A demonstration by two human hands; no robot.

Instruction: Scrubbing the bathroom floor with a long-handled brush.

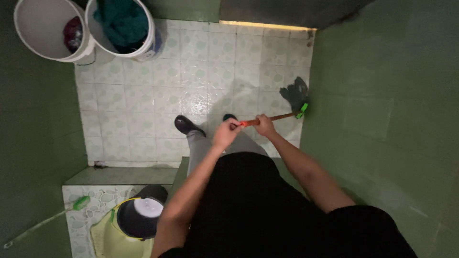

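While both hands are closed round the same mop handle (267, 118), the left hand (225, 134) grips the near, upper end w/ fingers wrapped over it, and the right hand (264, 126) grips just beside it, a bit further down the shaft. Handle is reddish-brown, running from the hands out to the right, slightly upward in view, to a bright green clamp (302, 110). Dark mop head (294, 93) sits past the clamp, spread on the floor (158, 81) right against the green wall (382, 95).

Floor is pale tile w/ a faint round pattern, shiny and wet-looking near the middle. Below the hands, grey trouser legs and two dark shoes: one shoe (189, 125) to the left, the other partly hidden behind the left hand.

Top left corner, well apart from the mop: two white buckets touching side by side, left bucket (36, 28) w/ something dark red inside, right bucket (143, 38) w/ teal cloth inside.

Bottom left, a tiled ledge (91, 200) carries a black bucket (138, 222) w/ a white lid-like thing in it, resting on a yellow item. A green-tipped stick (48, 220) leans near the ledge.
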